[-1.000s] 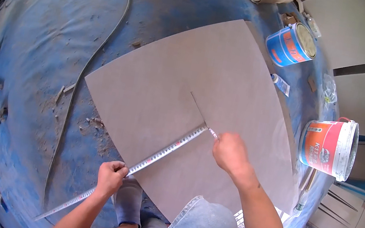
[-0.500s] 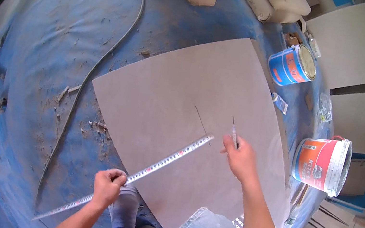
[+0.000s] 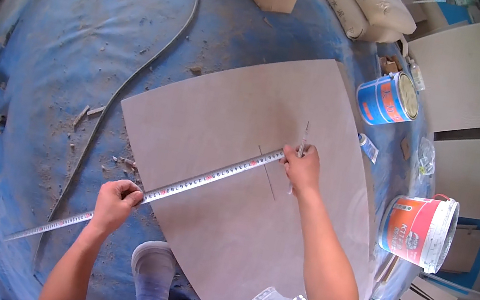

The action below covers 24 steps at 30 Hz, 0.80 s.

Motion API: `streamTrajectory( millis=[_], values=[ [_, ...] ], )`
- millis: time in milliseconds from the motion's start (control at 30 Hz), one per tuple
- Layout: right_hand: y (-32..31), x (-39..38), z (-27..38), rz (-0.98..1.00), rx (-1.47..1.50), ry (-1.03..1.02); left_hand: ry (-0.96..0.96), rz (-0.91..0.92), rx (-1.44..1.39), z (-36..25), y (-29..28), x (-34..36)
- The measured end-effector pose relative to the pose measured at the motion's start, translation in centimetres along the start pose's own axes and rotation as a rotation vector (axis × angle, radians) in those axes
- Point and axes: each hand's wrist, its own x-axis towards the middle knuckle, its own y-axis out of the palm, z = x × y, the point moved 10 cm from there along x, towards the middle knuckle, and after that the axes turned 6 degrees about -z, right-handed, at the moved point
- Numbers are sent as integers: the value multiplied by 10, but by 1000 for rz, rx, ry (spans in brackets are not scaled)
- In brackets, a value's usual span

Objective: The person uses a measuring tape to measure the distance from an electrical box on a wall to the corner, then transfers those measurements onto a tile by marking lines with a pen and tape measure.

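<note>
A silver tape-measure blade [image 3: 207, 176] runs slantwise over a large light-brown board [image 3: 218, 236] and past its left edge. My left hand [image 3: 117, 200] is closed on the blade beside that edge, and the rest of it trails to the lower left. At the blade's upper right end, my right hand [image 3: 303, 169] pinches it against the board. That same hand also holds a slim pen-like marking tool [image 3: 304, 137], its thin dark tip pointing away from me. A thin dark line [image 3: 270, 184] is drawn on the board, and the blade crosses it.
Right of the board stand a blue paint can [image 3: 383, 101], a small tube [image 3: 368, 148] and a red-and-white bucket [image 3: 415, 229]. Filled sacks [image 3: 367, 12] lie at the back. A hose [image 3: 161, 52] winds across the blue floor sheet on the left. My shoe [image 3: 154, 263] is near the board.
Both hands have moved away from me, the left one also leftward. My right hand has come onto the end of the blade, which now lies across the drawn line.
</note>
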Motion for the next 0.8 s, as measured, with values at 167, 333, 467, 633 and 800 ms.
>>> streamTrajectory(
  millis=[167,333,467,633,800],
  values=[
    [4,3,-5,2,-95,35,-52,73,-18,6,2,5],
    [8,4,2,-7,-75,-22,-53,110,-76,4,7,8],
    [5,5,2,1,-81,-16,-47,104,-2,0,9,9],
    [-24,-6,19,-107,-206,-61,-13,32,54,1,7,9],
    [-43,-17,21,-33,-624,-284,-46,4,14,0,5,7]
  ],
)
